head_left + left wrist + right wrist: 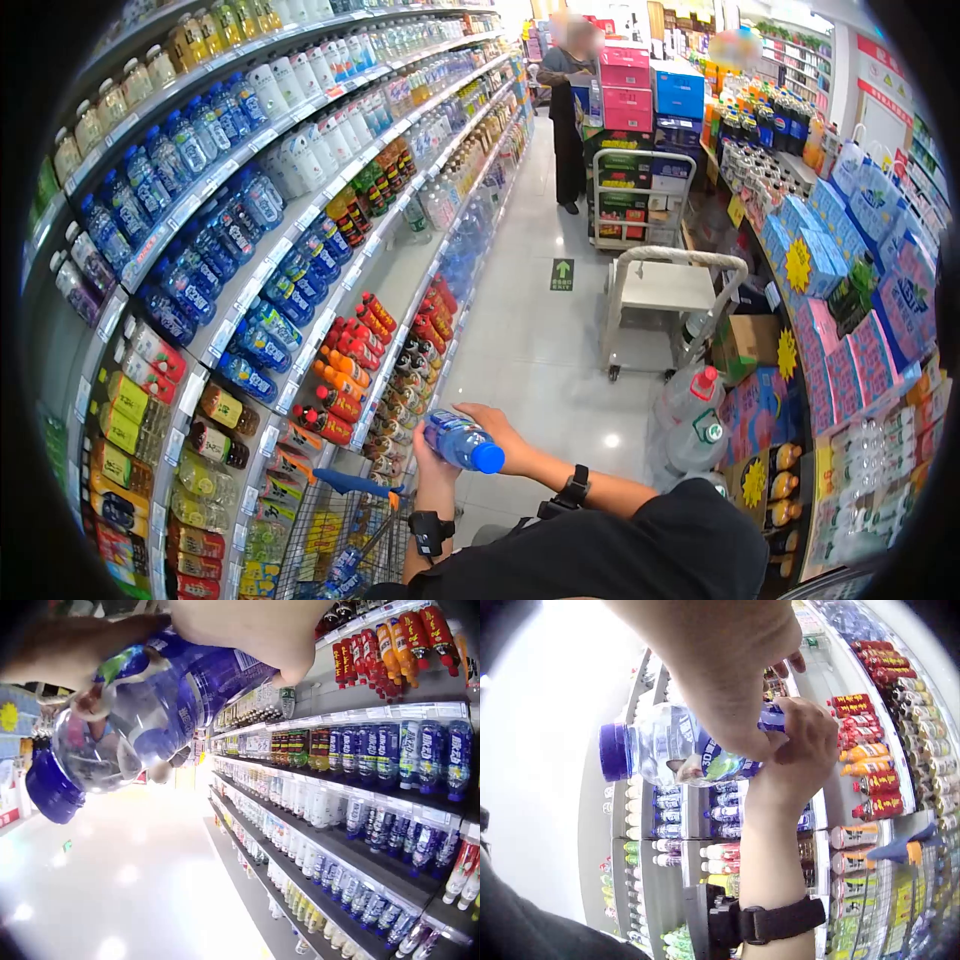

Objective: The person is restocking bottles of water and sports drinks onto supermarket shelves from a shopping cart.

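A clear bottle with a blue cap and a blue-purple label (462,442) (142,712) (679,746) lies tilted between the two hands, cap toward the wearer in the head view. My left hand (434,458) (247,630) (795,746) grips its label end, fingers curled round it. Against the far side of the bottle rests my right hand (500,440) (739,697), its fingers loosely extended beyond the label end; the bottle partly hides the palm.
Drink shelves (300,215) line the left side. A wire cart (385,535) holding a blue-labelled bottle stands below left. Rightward are a white trolley (665,285), large water bottles (695,440) and stacked packs (850,350). A person (568,120) stands farther up the aisle.
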`<move>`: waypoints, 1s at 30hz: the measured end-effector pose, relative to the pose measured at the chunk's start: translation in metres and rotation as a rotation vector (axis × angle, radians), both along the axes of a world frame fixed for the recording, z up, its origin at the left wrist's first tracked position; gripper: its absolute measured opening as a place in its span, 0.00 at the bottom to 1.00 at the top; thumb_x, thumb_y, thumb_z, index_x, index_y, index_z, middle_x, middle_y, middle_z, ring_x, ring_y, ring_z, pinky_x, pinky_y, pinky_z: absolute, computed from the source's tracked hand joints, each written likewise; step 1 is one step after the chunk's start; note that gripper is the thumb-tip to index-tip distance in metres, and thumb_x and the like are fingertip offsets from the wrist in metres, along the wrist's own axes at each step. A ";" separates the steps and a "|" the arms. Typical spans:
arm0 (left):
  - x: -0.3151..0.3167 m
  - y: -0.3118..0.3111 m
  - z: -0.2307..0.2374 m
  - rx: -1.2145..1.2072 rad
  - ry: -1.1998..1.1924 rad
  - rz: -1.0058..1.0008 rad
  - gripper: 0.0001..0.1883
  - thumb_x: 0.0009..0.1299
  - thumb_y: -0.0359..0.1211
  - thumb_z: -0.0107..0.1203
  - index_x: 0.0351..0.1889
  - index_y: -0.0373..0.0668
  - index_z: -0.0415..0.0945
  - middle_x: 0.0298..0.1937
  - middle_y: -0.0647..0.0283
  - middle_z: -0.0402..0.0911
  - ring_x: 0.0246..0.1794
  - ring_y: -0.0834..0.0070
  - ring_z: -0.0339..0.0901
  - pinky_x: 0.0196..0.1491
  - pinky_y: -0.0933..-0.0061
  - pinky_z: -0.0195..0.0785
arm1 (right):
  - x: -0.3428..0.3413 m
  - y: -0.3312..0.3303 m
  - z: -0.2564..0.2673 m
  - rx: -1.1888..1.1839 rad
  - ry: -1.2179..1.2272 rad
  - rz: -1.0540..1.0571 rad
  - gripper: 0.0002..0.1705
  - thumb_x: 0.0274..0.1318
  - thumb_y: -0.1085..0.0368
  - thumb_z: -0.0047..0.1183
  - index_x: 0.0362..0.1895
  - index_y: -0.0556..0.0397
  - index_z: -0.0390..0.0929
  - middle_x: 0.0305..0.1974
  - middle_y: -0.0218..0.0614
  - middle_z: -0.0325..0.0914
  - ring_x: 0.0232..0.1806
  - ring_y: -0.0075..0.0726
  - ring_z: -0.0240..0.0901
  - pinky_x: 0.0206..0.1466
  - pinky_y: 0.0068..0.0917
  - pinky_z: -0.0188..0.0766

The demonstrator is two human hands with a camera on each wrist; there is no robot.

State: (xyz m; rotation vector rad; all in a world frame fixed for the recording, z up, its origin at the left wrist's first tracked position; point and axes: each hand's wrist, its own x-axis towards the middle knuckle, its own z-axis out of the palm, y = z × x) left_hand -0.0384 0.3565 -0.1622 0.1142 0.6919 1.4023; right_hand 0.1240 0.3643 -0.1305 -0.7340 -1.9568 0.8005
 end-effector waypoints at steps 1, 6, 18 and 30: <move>0.005 0.008 0.000 -0.016 0.027 -0.001 0.26 0.62 0.52 0.42 0.47 0.42 0.68 0.41 0.56 0.76 0.42 0.58 0.75 0.46 0.56 0.69 | 0.005 0.007 -0.001 0.007 -0.001 0.000 0.44 0.36 0.57 0.61 0.61 0.47 0.57 0.59 0.48 0.59 0.60 0.54 0.55 0.63 0.43 0.50; 0.015 0.045 0.013 0.008 0.067 -0.048 0.23 0.66 0.48 0.42 0.50 0.40 0.67 0.48 0.56 0.73 0.46 0.61 0.73 0.49 0.58 0.67 | 0.016 0.040 0.000 0.085 0.088 0.032 0.45 0.31 0.57 0.62 0.60 0.41 0.60 0.60 0.47 0.57 0.62 0.56 0.50 0.64 0.46 0.46; -0.055 0.137 0.015 0.297 0.367 -0.254 0.26 0.72 0.48 0.32 0.61 0.42 0.57 0.58 0.61 0.67 0.57 0.68 0.66 0.56 0.64 0.63 | -0.057 0.177 0.039 -0.170 0.215 0.086 0.46 0.21 0.59 0.70 0.53 0.54 0.65 0.51 0.37 0.70 0.54 0.35 0.65 0.58 0.34 0.60; -0.143 0.207 0.101 0.652 0.342 -0.359 0.45 0.51 0.47 0.65 0.61 0.34 0.55 0.55 0.56 0.69 0.53 0.70 0.69 0.56 0.66 0.62 | -0.165 0.276 0.130 -0.785 0.690 0.564 0.42 0.25 0.63 0.59 0.54 0.59 0.62 0.39 0.35 0.71 0.37 0.30 0.70 0.43 0.26 0.67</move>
